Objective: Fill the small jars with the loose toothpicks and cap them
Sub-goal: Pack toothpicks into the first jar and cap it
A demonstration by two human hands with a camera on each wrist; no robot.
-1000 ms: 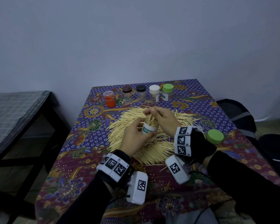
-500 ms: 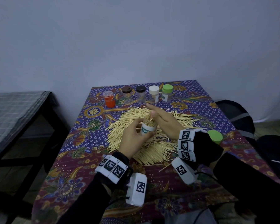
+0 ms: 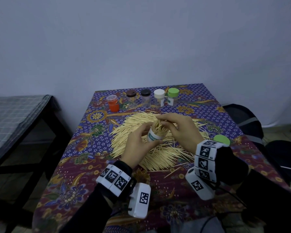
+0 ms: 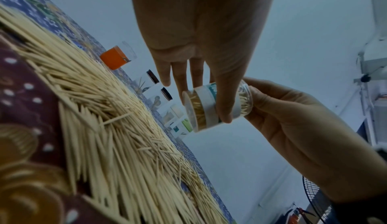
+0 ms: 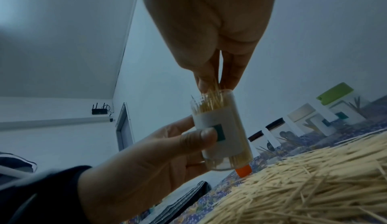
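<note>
Open clear jar [image 3: 155,134] with white label, uncapped, packed with toothpicks standing on end; tips poke past the rim. Held tilted above the pile, clear of the tabletop [image 3: 84,169].

Five more jars in a row beyond the fingers, at the far tabletop edge: orange-bottomed jar [image 3: 113,103], brown-lidded jar [image 3: 131,98], black-lidded jar [image 3: 145,98], white-capped jar [image 3: 159,98], green-capped jar [image 3: 173,96]. All capped. The dark-lidded two show only a few sticks inside; contents of the others unclear.

Loose green cap [image 3: 221,140] lies on the cloth just beyond the right wrist, apart from the jars.

Loose toothpick pile [image 3: 158,157] spreads wide under both hands, between them and the jar row; strays lie near the wrists.

Left hand [image 3: 138,146] wraps the jar's body: thumb across the label on the near side, fingers [image 4: 184,78] round the far side. Right hand [image 3: 180,130] sits over the jar's mouth, its fingertips [image 5: 230,76] pinched on a small bunch of toothpicks at the rim, partly inside the jar.
</note>
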